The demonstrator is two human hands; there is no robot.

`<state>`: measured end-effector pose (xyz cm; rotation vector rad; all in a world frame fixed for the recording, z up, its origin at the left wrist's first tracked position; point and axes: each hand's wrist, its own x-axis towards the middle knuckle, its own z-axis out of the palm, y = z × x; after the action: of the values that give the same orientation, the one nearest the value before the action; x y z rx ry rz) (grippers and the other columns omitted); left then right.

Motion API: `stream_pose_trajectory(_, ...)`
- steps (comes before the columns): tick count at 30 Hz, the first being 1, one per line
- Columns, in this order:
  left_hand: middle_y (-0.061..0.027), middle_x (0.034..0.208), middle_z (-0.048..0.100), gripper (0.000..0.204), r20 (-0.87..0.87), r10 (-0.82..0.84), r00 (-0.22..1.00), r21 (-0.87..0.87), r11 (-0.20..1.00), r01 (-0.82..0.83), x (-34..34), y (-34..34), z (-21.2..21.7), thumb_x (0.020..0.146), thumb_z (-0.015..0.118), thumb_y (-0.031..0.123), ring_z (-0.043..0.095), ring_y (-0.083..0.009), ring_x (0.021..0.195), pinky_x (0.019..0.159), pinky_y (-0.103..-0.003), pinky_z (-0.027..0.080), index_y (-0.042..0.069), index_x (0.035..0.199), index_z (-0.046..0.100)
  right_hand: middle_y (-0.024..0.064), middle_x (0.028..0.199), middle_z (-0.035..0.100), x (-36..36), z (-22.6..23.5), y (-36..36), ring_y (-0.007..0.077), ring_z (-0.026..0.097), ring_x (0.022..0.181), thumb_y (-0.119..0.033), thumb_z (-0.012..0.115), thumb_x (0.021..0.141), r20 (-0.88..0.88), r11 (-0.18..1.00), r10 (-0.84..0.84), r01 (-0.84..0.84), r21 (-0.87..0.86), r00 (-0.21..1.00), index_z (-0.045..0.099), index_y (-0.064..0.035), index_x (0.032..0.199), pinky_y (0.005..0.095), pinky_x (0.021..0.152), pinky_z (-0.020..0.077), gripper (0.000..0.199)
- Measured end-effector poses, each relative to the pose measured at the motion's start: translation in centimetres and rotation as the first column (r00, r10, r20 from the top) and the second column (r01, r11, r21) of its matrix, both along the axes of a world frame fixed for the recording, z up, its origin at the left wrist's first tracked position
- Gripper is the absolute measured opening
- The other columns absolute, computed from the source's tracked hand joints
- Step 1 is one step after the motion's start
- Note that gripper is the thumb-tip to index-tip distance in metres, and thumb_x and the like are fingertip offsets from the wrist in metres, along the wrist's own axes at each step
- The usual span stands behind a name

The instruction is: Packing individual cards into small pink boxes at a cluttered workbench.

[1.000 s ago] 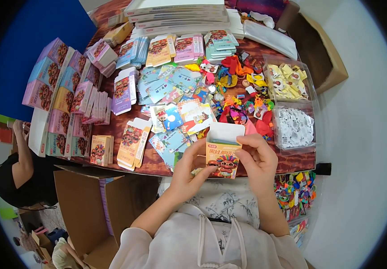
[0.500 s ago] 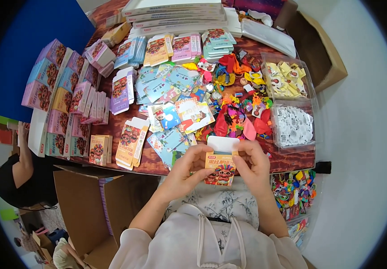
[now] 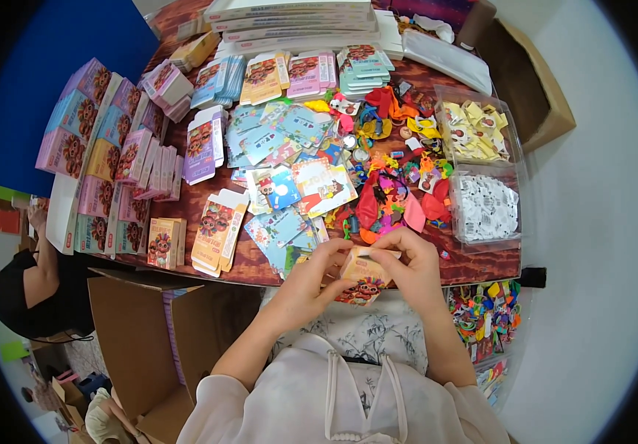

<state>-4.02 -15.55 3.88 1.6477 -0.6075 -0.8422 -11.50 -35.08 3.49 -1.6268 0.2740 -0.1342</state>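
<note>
Between my hands, over the front edge of the table, is a small orange cardboard box (image 3: 364, 275) with cartoon figures on its front. My left hand (image 3: 310, 287) grips its left side, thumb across the front. Fingers of my right hand (image 3: 413, 270) are closed at the box's top edge, where the lid flap is folded over. Just beyond lie loose printed cards (image 3: 278, 231) and a heap of small colourful toys and balloons (image 3: 378, 196). Flat orange cartons (image 3: 217, 231) lie left of the cards, beside a few made-up orange boxes (image 3: 163, 244).
Stacked filled boxes (image 3: 86, 159) stand at the left. Flat cartons (image 3: 263, 78) line the back, before white trays (image 3: 296, 33). Clear trays hold yellow packets (image 3: 474, 129) and white packets (image 3: 485, 207). An open brown carton (image 3: 134, 348) stands below left; another person (image 3: 34, 292) is beyond it.
The white flap that stood up from the box is now folded down over its top. The box has tilted, and my right fingers have moved inward over its top edge.
</note>
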Motion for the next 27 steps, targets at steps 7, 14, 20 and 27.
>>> stream_pose_trajectory(7,-0.0123,0.119,0.062,0.062,-0.070,0.023,0.997,-0.043,0.999,-0.027,-0.2,0.3,-0.7,0.091,0.064,-0.008,0.064,-0.0180,0.102,0.083,-0.030,0.054,0.007,0.142,0.034,0.0094,0.095,0.072,0.4,0.2,-0.7,0.0117,0.067,0.086,0.002,0.070,0.087,0.010,0.998,0.063,-0.063,0.003,0.998,0.069,0.0032,0.095,0.0277,0.076,0.0530,0.009)
stream_pose_trajectory(14,-0.0114,0.121,0.061,0.064,-0.049,0.047,0.998,-0.016,0.999,-0.047,-0.3,0.6,-1.0,0.091,0.063,-0.008,0.064,-0.0172,0.101,0.083,-0.030,0.055,0.008,0.146,0.036,0.0135,0.099,0.071,-0.3,0.7,-0.5,0.0284,0.070,0.091,-0.001,0.071,0.084,0.193,0.872,0.174,-0.060,-0.486,0.966,0.072,-0.0007,0.100,0.0338,0.077,0.0542,0.016)
stream_pose_trajectory(20,-0.0131,0.112,0.066,0.061,0.063,0.025,0.998,-0.017,1.000,-0.024,-0.4,0.0,0.0,0.092,0.066,0.000,0.067,-0.0229,0.098,0.084,-0.035,0.055,0.010,0.146,0.040,0.0126,0.097,0.072,0.1,1.2,0.4,0.0251,0.068,0.089,0.001,0.071,0.081,0.203,0.894,0.110,-0.008,-0.447,0.973,0.071,0.0018,0.095,0.0328,0.075,0.0527,0.014)
stream_pose_trajectory(27,-0.0141,0.119,0.067,0.057,-0.119,0.000,0.993,-0.036,0.999,-0.004,-0.2,0.2,0.3,0.094,0.063,-0.001,0.067,-0.0237,0.106,0.091,-0.034,0.053,0.008,0.146,0.041,0.0119,0.089,0.070,0.0,1.3,-0.4,0.0230,0.068,0.081,0.002,0.071,0.082,0.105,0.933,0.148,-0.104,-0.344,0.983,0.070,0.0021,0.094,0.0308,0.073,0.0520,0.012)
